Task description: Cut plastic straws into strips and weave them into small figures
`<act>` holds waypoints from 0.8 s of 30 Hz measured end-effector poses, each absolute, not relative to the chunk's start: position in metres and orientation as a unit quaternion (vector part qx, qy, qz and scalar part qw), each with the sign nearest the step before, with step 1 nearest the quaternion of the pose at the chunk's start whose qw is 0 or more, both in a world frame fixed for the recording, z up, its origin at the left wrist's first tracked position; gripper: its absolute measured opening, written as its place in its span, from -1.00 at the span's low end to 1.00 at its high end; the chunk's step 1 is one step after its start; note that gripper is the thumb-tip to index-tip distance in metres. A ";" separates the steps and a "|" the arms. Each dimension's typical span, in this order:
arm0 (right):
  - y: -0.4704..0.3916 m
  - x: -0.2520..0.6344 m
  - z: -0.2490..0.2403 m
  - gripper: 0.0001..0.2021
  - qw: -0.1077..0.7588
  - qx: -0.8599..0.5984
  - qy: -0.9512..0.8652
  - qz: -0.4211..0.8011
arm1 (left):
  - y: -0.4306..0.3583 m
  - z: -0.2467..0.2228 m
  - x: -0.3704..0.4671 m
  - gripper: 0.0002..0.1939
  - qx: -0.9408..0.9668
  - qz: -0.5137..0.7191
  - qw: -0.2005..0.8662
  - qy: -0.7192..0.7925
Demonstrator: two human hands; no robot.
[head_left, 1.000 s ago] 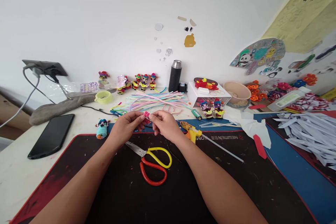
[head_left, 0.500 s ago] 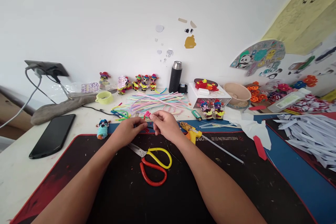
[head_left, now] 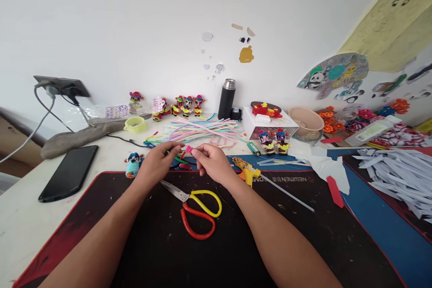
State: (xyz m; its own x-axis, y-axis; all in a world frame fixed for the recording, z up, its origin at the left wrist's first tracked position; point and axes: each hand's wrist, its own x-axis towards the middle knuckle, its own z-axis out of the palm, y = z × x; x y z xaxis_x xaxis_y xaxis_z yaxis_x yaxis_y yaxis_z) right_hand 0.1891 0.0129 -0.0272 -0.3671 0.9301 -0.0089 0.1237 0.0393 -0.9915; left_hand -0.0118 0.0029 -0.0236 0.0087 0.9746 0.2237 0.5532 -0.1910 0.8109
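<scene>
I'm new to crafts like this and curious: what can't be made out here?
All in the head view:
Pink piece: too small for detail, partly covered by the right hand.
Left hand: its own fingers hide whether it grips anything.
White strips: cut off by the right edge.
Pale container: any print is too small to read.

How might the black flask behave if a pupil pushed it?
The black flask stands upright, tall and narrow, so a push near its top would probably tip it. Its rounded body suggests it could roll once on its side.
</scene>
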 end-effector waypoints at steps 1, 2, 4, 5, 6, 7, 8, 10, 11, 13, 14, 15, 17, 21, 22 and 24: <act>0.013 0.189 -0.027 -0.76 0.366 -0.428 -0.624 0.541 | 0.002 -0.020 -0.012 -0.52 0.641 0.414 0.295 0.576; 0.012 0.189 -0.027 -0.76 0.362 -0.431 -0.631 0.534 | 0.001 -0.018 -0.012 -0.49 0.629 0.422 0.321 0.568; 0.011 0.189 -0.026 -0.77 0.351 -0.439 -0.644 0.519 | -0.002 -0.013 -0.010 -0.48 0.623 0.430 0.356 0.547; 0.010 0.189 -0.025 -0.77 0.345 -0.442 -0.650 0.513 | -0.003 -0.012 -0.009 -0.49 0.623 0.430 0.367 0.540; 0.009 0.189 -0.025 -0.78 0.341 -0.444 -0.655 0.508 | -0.004 -0.011 -0.008 -0.50 0.623 0.430 0.375 0.535; 0.009 0.190 -0.024 -0.78 0.337 -0.445 -0.658 0.505 | -0.004 -0.010 -0.007 -0.51 0.623 0.428 0.380 0.534; 0.008 0.190 -0.024 -0.78 0.336 -0.445 -0.662 0.501 | -0.005 -0.009 -0.006 -0.51 0.622 0.426 0.381 0.535; 0.008 0.190 -0.023 -0.78 0.334 -0.445 -0.667 0.495 | -0.006 -0.008 -0.005 -0.52 0.626 0.421 0.374 0.539; 0.008 0.190 -0.023 -0.78 0.333 -0.446 -0.669 0.493 | -0.006 -0.007 -0.004 -0.51 0.630 0.418 0.368 0.542; 0.008 0.189 -0.023 -0.79 0.330 -0.448 -0.672 0.489 | -0.006 -0.007 -0.004 -0.50 0.641 0.410 0.353 0.544; 0.008 0.189 -0.022 -0.79 0.328 -0.449 -0.674 0.486 | -0.006 -0.007 -0.003 -0.51 0.646 0.407 0.346 0.545; 0.007 0.189 -0.023 -0.79 0.327 -0.449 -0.677 0.483 | -0.006 -0.008 -0.003 -0.51 0.652 0.403 0.340 0.545; 0.007 0.189 -0.023 -0.79 0.324 -0.451 -0.684 0.473 | -0.006 -0.008 -0.003 -0.53 0.661 0.395 0.332 0.545; 0.006 0.188 -0.023 -0.78 0.312 -0.471 -0.692 0.449 | -0.005 -0.011 -0.002 -0.57 0.673 0.379 0.320 0.549; 0.005 0.188 -0.023 -0.78 0.310 -0.475 -0.693 0.446 | -0.005 -0.012 -0.002 -0.57 0.676 0.375 0.317 0.550; 0.004 0.187 -0.023 -0.77 0.307 -0.477 -0.693 0.445 | -0.005 -0.015 -0.002 -0.56 0.679 0.367 0.318 0.550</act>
State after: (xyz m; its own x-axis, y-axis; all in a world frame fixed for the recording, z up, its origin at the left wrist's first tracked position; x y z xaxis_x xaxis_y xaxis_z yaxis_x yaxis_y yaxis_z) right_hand 0.1873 0.0042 -0.0233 -0.3562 0.9344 0.0016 0.3882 0.1495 -0.9094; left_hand -0.0022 -0.0047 -0.0146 0.1243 0.9810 0.1489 0.5138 -0.1920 0.8362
